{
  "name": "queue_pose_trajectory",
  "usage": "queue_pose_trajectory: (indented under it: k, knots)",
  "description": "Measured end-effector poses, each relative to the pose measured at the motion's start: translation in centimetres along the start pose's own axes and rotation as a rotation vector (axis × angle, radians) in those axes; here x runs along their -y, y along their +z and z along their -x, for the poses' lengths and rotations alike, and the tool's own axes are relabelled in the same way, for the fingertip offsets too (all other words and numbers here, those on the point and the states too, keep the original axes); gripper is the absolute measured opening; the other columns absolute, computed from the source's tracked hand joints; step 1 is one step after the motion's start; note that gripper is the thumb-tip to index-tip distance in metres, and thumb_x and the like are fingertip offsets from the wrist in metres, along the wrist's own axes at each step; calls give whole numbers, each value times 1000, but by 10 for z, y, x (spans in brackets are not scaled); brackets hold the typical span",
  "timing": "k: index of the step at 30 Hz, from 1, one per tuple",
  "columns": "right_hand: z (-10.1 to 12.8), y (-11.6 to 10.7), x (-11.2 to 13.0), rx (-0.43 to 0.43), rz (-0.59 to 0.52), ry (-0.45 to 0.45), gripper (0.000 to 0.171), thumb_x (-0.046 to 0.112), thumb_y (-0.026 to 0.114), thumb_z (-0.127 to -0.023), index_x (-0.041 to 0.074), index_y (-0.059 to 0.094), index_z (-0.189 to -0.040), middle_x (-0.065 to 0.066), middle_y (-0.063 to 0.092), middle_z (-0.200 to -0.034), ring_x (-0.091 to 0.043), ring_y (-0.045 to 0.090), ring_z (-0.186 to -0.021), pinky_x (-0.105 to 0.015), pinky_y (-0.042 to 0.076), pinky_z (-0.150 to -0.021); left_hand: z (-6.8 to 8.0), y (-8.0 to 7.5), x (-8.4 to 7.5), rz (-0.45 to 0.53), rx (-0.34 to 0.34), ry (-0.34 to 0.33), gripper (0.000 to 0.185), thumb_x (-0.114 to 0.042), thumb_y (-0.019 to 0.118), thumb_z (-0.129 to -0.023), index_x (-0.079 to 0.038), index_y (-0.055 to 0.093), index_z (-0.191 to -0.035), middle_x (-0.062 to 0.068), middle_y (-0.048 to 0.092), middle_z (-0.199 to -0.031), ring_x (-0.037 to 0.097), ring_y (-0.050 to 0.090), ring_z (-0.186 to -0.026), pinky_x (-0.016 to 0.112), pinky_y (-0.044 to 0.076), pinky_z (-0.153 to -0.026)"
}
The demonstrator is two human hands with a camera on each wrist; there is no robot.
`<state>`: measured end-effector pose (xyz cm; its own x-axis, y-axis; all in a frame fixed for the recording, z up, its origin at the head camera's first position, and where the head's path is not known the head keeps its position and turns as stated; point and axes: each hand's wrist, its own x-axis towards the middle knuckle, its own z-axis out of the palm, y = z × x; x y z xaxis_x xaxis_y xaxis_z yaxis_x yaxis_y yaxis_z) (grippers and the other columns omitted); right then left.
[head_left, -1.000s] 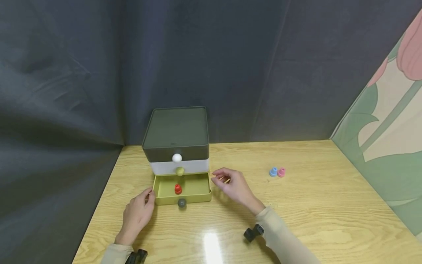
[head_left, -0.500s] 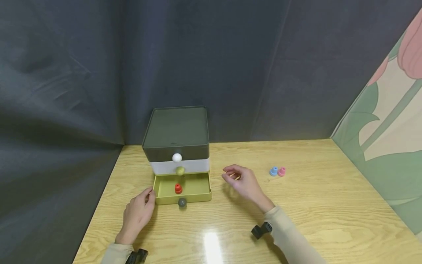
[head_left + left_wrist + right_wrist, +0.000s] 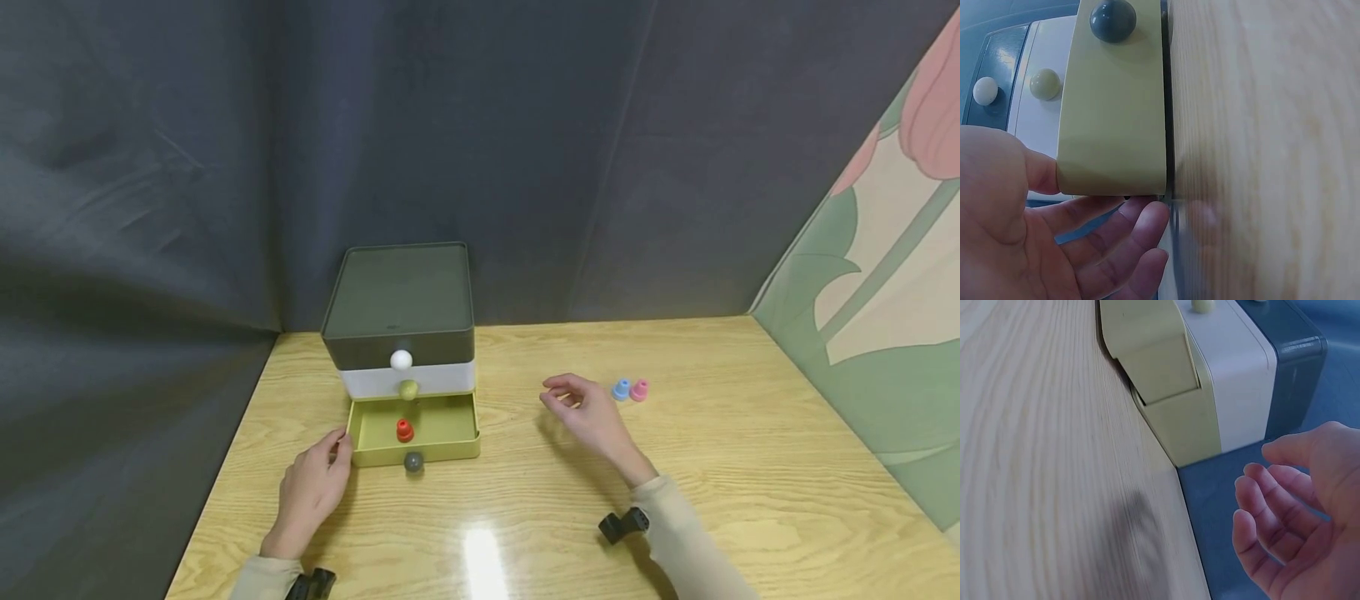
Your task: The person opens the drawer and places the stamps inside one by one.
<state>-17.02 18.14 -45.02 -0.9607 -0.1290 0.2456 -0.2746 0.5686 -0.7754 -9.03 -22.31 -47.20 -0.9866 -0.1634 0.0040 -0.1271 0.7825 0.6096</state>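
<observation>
A small chest of three drawers (image 3: 401, 312) stands at the back of the wooden table, dark on top, white in the middle. Its bottom yellow-green drawer (image 3: 416, 448) is pulled out, with a red peg (image 3: 404, 430) lying inside. My left hand (image 3: 313, 487) rests on the table with its thumb against the drawer's front left corner (image 3: 1110, 181), fingers relaxed. My right hand (image 3: 588, 414) hovers empty above the table, between the chest and two small pegs, blue (image 3: 621, 389) and pink (image 3: 639, 390). Its fingers (image 3: 1272, 515) are loosely curled.
The drawers carry round knobs: white (image 3: 401, 360), olive (image 3: 408, 389) and dark grey (image 3: 413, 462). A dark curtain hangs behind and to the left. A flowered panel (image 3: 885, 275) bounds the table on the right. Bare tabletop (image 3: 750, 467) lies to the front and right.
My right hand has moved to the right, away from the open drawer and closer to the blue and pink pegs. The left hand and the drawer have stayed where they were.
</observation>
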Motion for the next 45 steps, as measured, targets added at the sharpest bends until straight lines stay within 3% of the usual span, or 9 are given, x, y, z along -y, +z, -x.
queue_pose_trajectory:
  k: [8, 13, 19, 24, 31, 45]
  knots:
    - [2, -25, -14, -32, 44, 66, 28, 16, 73, -100, 1, 76, -124, -17, 79, -118, -30, 73, -94, -24, 56, -66, 0, 1, 0, 7, 4, -1, 53, -35, 37, -115, -4, 57, -153, 22, 71, -138, 49, 67, -123, 67, 51, -96]
    - [5, -43, -28, -54, 94, 99, 32, 22, 70, -103, 2, 74, -129, -19, 78, -121, -35, 74, -100, -29, 58, -72, 0, 1, 1, 7, 8, -3, 54, -36, 36, -115, -4, 57, -153, 22, 71, -138, 50, 66, -123, 68, 51, -97]
    - [10, -62, -47, -57, 115, 163, 41, 26, 67, -105, 1, 68, -137, -23, 76, -123, -37, 73, -103, -30, 58, -76, 0, 1, 1, 2, 12, -8, 54, -36, 36, -115, -4, 56, -153, 22, 70, -138, 51, 66, -124, 68, 51, -96]
    - [13, -73, -61, -52, 115, 213, 47, 28, 66, -106, -1, 62, -143, -28, 74, -124, -32, 75, -96, -26, 57, -71, 0, 3, 1, 9, 20, -12, 55, -38, 36, -115, -5, 56, -154, 22, 70, -139, 49, 66, -124, 68, 51, -97]
    - [10, -79, -71, -27, 50, 282, 55, 28, 66, -106, -6, 54, -148, -33, 70, -124, -19, 75, -75, -27, 60, -60, 1, 3, 2, 13, 4, -7, 55, -38, 37, -115, -5, 57, -153, 20, 70, -139, 48, 67, -124, 68, 51, -98]
    - [7, -77, -79, 16, 19, 338, 53, 32, 70, -104, -6, 60, -140, -25, 72, -115, -16, 73, -72, -28, 62, -64, 0, 3, 3, 20, -40, -1, 50, -35, 40, -114, -7, 62, -149, 17, 74, -134, 42, 71, -120, 65, 52, -98]
